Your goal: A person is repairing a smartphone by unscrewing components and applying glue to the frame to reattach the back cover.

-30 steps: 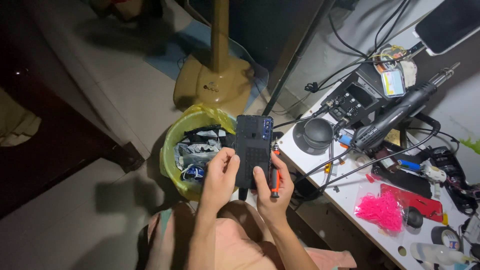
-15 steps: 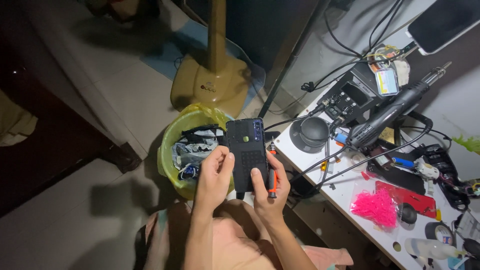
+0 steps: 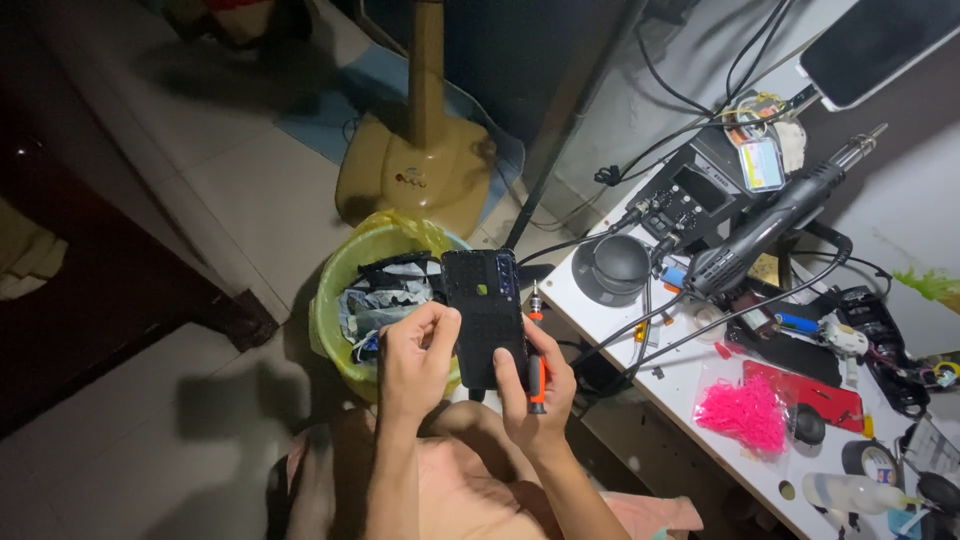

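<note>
Holding a dark phone [image 3: 487, 318] up in both hands, out over the lap and right above a green bin [image 3: 345, 300] stuffed with scraps. Left hand [image 3: 415, 355] curled around the phone's left edge, fingers bent onto its face, thumb tucked at the side. Right hand [image 3: 535, 385] closed around the lower right corner of the phone and also pinching a small orange-handled screwdriver [image 3: 536, 352] alongside it, tip pointing up near the right edge.

Biggest worry, judging from this: doing two jobs with one hand. Gripping phone and screwdriver together means a loose hold on both, so could easily lose either one. Nothing under the phone except that bin and the tiled floor [image 3: 200, 200], not the white surface [image 3: 690, 375] off to the right. Any tiny screw popping loose probably drops straight into the trash and good luck finding it.

Also pretty dim here, hard to tell what the tip is actually near. Slipping off a screw head could gouge the phone or jab the left fingers sitting just beside it.

Surface itself looks crowded: hot air gun [image 3: 775, 225], tangled black cables [image 3: 700, 320], pink bundle [image 3: 745, 412], red phone cover [image 3: 800, 390]. Reaching over blind for another tool could snag a cable and drag something off the edge. Can't tell whether the hot air gun is on.
</note>
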